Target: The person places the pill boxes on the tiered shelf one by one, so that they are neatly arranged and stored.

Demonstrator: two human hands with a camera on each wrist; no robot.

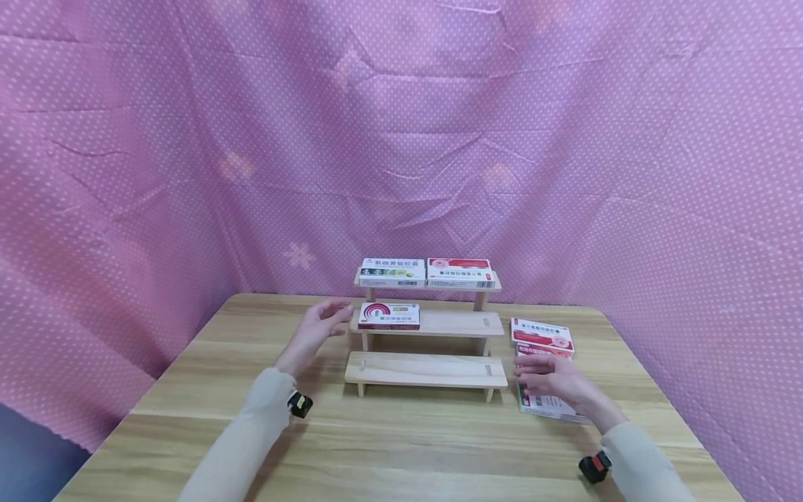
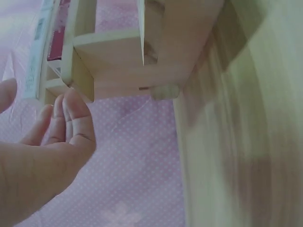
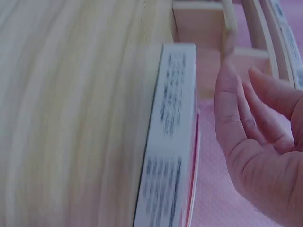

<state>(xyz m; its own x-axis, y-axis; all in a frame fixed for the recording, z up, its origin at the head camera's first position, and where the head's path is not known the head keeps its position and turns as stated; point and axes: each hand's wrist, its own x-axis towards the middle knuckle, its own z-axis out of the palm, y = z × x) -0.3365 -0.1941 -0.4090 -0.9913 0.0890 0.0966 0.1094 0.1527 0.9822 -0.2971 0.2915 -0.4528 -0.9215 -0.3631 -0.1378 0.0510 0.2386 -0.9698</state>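
A three-tier wooden stand [image 1: 426, 369] stands on the table. My left hand [image 1: 316, 331] is beside the left end of its middle tier, fingers loosely bent and holding nothing. Close to those fingertips, a white and dark-red medicine box [image 1: 389, 316] lies on that tier. In the left wrist view the fingertips overlap the tier's end [image 2: 83, 75]. My right hand [image 1: 555, 380] hovers over medicine boxes right of the stand, with nothing between thumb and fingers. It partly hides a pink-red box [image 1: 530, 350] and a white box [image 1: 555, 410]; a white-and-red box [image 1: 541, 335] lies behind them.
On the top tier sit a white-and-green medicine box [image 1: 392, 272] and a red-and-white one [image 1: 461, 272], side by side. A pink dotted cloth [image 1: 426, 139] hangs behind and around the wooden table [image 1: 401, 446]. Each wrist wears a small black device.
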